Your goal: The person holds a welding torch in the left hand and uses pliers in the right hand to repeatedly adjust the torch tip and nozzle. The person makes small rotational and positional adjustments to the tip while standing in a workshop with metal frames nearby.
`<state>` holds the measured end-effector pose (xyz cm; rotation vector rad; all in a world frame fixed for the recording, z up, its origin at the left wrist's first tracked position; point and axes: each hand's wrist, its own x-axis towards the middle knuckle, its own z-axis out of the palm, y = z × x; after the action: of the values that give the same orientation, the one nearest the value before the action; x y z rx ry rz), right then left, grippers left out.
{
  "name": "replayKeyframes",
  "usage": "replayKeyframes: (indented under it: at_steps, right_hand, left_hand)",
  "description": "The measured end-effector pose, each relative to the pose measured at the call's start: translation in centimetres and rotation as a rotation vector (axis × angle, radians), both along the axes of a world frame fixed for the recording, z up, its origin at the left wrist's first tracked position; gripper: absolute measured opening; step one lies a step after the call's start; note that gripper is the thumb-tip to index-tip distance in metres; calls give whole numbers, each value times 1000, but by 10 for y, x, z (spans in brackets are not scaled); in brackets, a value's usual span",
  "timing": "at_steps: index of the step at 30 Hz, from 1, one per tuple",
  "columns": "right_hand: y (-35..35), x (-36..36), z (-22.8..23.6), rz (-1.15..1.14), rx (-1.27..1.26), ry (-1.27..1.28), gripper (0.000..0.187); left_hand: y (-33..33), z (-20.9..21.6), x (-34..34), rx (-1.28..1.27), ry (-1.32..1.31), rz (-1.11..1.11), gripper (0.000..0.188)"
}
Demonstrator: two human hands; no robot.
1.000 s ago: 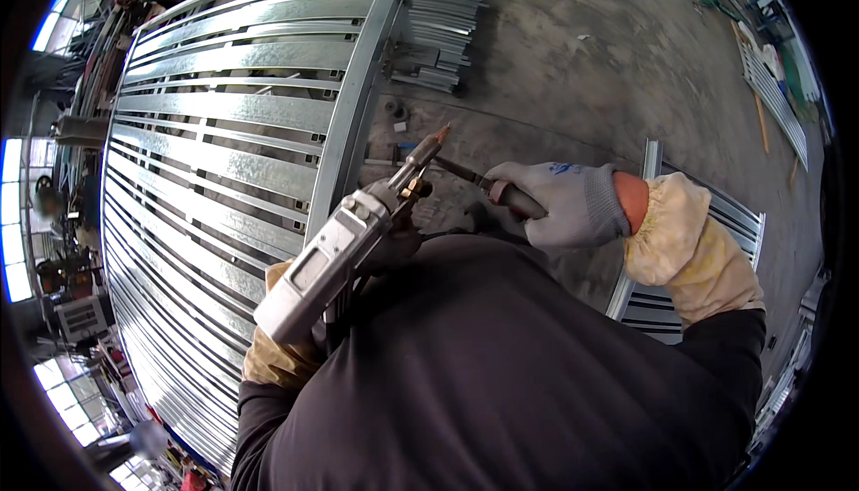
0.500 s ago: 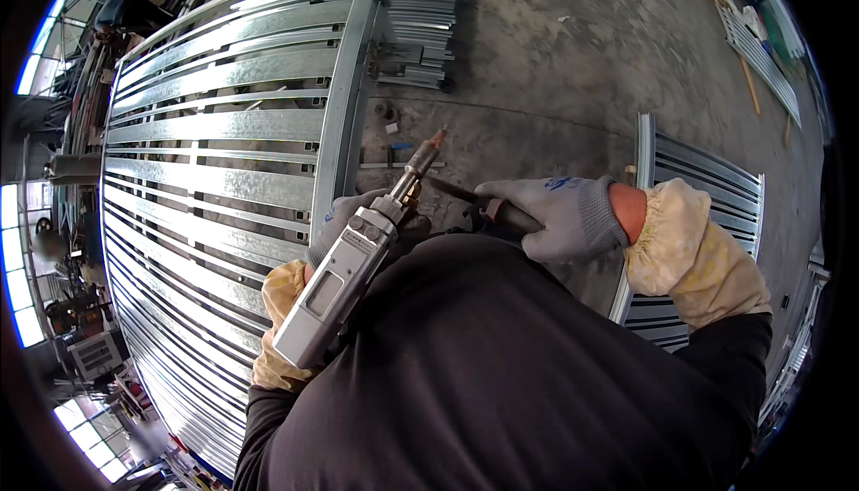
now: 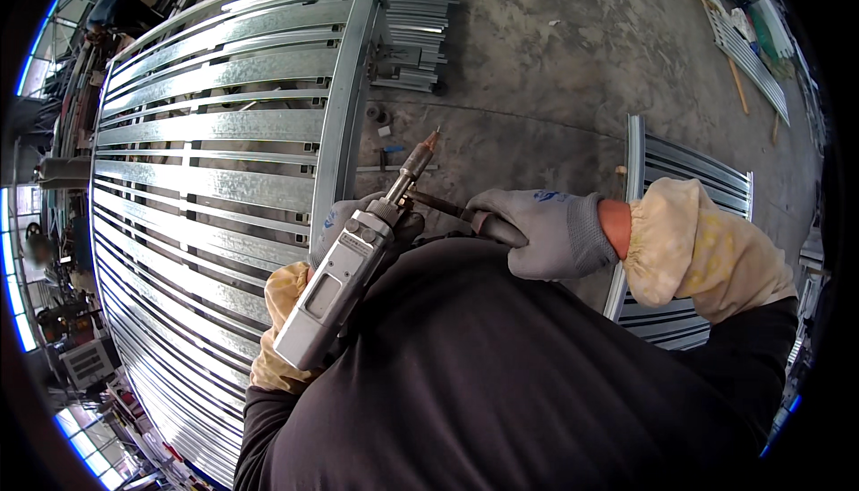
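Observation:
A handheld laser welding gun [image 3: 335,281] with a silver, boxy body and a copper-coloured tip slants up across the middle. My left hand [image 3: 333,221], in a grey glove, is closed around it from beneath, and the gun's body hides most of the fingers. My right hand [image 3: 546,227], gloved alike, is wrapped round the thick end of a dark rod-shaped tool [image 3: 494,227]. The thin end of that rod meets the gun's neck just below the nozzle; whether it is fixed there I cannot tell. Cream sleeve covers [image 3: 707,249] cover both my forearms.
A large galvanized steel slatted frame [image 3: 344,124] stands close on my left. Steel profiles [image 3: 413,34] lie stacked beyond it. At right, a smaller slatted panel [image 3: 689,173] rests low down. A hammer-like tool [image 3: 385,160] lies on the concrete floor [image 3: 537,70].
My right hand has shifted slightly left and down, and the rod's thin end now sits against the gun's neck. The gun has barely moved.

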<state>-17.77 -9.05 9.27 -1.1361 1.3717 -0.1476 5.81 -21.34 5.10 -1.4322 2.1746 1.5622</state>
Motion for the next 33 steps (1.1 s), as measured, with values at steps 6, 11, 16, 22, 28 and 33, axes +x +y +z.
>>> replayKeyframes:
  at_steps: [6, 11, 16, 22, 28, 33]
  right_hand:
    - [10, 7, -49, 32, -450, -17, 73]
    - [1, 9, -84, -60, -409, -224, 77]
    - [-1, 11, -83, -26, -503, -188, 75]
    - [-17, 14, -14, 96, -202, -8, 65]
    - [-38, 17, 32, 64, 89, 15, 58]
    - [-39, 22, 24, 33, 49, 6, 60]
  left_hand:
    - [-4, -16, 16, -11, 173, 20, 27]
    - [-12, -10, 16, 28, 85, -26, 29]
    - [-18, -34, 27, 80, 223, -7, 12]
    - [-33, -49, 45, -53, 274, -126, 23]
    - [-39, -26, 44, -111, 121, -208, 25]
    - [-36, -14, 42, -191, 60, -140, 25]
